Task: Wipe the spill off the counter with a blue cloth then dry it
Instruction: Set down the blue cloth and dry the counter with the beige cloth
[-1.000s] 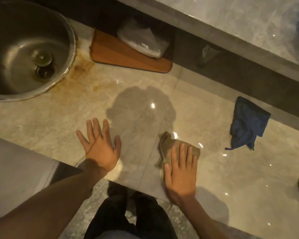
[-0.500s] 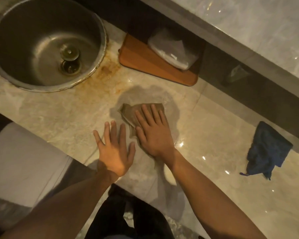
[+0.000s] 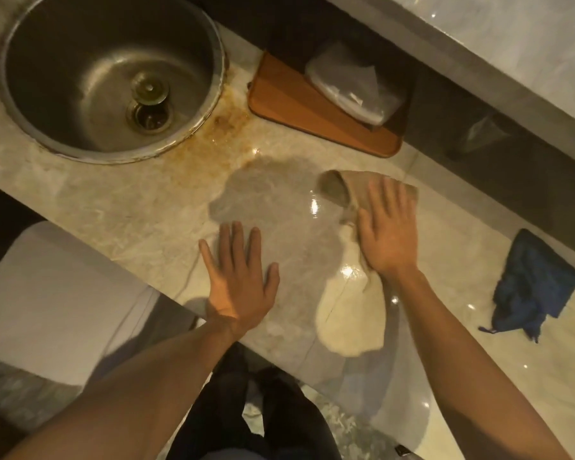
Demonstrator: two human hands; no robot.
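Observation:
My right hand (image 3: 387,230) presses flat on a beige cloth (image 3: 341,187) on the glossy marble counter (image 3: 130,207), at the right side of a dark patch that may be a shadow or wetness. My left hand (image 3: 239,280) lies flat with fingers spread near the counter's front edge, holding nothing. A crumpled blue cloth (image 3: 535,287) lies apart at the right, untouched. Brownish staining (image 3: 219,141) marks the counter between the sink and the patch.
A round steel sink (image 3: 110,74) with a drain sits at the top left. A wooden board (image 3: 312,111) carrying a plastic-wrapped packet (image 3: 352,83) rests at the back under a raised marble ledge (image 3: 478,38). My legs and the floor show below the counter edge.
My right hand slid the beige cloth from the centre of the patch, beside my left hand, to the right and back. The left hand stayed flat in place. The view shifted.

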